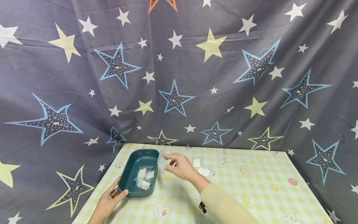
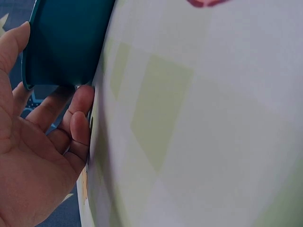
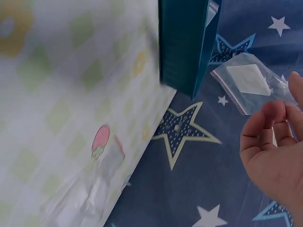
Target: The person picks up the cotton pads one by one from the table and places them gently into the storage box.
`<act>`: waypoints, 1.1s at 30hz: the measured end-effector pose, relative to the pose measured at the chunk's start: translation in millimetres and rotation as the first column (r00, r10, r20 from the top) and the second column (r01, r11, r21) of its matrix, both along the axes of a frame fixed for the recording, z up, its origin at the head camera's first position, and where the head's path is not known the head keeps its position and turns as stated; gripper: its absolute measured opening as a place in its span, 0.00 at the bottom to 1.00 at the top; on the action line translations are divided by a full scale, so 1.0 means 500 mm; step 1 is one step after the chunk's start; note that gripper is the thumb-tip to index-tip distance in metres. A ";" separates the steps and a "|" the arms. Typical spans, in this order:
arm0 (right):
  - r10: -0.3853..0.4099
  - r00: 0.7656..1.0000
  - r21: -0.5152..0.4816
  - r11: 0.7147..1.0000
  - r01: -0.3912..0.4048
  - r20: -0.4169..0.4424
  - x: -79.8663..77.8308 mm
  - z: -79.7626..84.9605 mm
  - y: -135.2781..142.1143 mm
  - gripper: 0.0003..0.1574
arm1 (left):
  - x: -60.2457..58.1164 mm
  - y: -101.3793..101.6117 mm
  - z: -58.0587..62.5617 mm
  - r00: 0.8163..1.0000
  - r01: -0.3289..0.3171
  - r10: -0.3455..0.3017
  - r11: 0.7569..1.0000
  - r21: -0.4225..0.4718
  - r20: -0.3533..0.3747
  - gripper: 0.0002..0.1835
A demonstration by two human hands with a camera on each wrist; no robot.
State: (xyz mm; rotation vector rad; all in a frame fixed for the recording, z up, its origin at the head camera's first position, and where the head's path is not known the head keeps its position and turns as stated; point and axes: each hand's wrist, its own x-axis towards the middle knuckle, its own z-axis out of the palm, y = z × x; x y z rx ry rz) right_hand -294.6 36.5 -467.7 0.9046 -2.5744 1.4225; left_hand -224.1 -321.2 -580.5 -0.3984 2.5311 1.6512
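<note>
A dark teal rectangular bin (image 1: 131, 165) stands at the left of the table, with several small clear zip bags (image 1: 145, 179) holding white pieces inside it. My left hand (image 1: 108, 199) grips the bin's near left corner, thumb on the rim and fingers around the side; in the left wrist view, the hand (image 2: 42, 137) curls at the bin's end (image 2: 66, 42). Just beyond the bin's right rim, my right hand (image 1: 180, 166) pinches a clear zip bag (image 1: 161, 160). The right wrist view shows a white rectangle inside this bag (image 3: 248, 79), held at one edge by the hand (image 3: 279, 146).
Right of my right hand, more clear bags with white pieces (image 1: 204, 171) lie on the table. A green-checked cloth (image 1: 237, 193) with cartoon prints covers the tabletop. Behind it hangs a dark curtain (image 1: 190, 77) patterned with stars.
</note>
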 end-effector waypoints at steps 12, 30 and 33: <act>0.111 0.994 0.009 0.994 -0.111 0.026 0.016 -0.007 -0.088 0.30 | 0.002 0.000 -0.004 1.000 -0.004 0.004 1.000 -0.002 0.006 0.53; 0.186 0.982 0.143 0.973 -0.181 -0.018 0.035 -0.028 -0.152 0.28 | -0.002 -0.002 -0.007 1.000 -0.005 0.005 0.999 0.032 0.004 0.53; 0.203 0.979 0.149 0.969 -0.197 -0.020 0.034 -0.033 -0.159 0.28 | -0.001 -0.002 -0.006 1.000 0.002 -0.002 1.000 0.022 0.002 0.53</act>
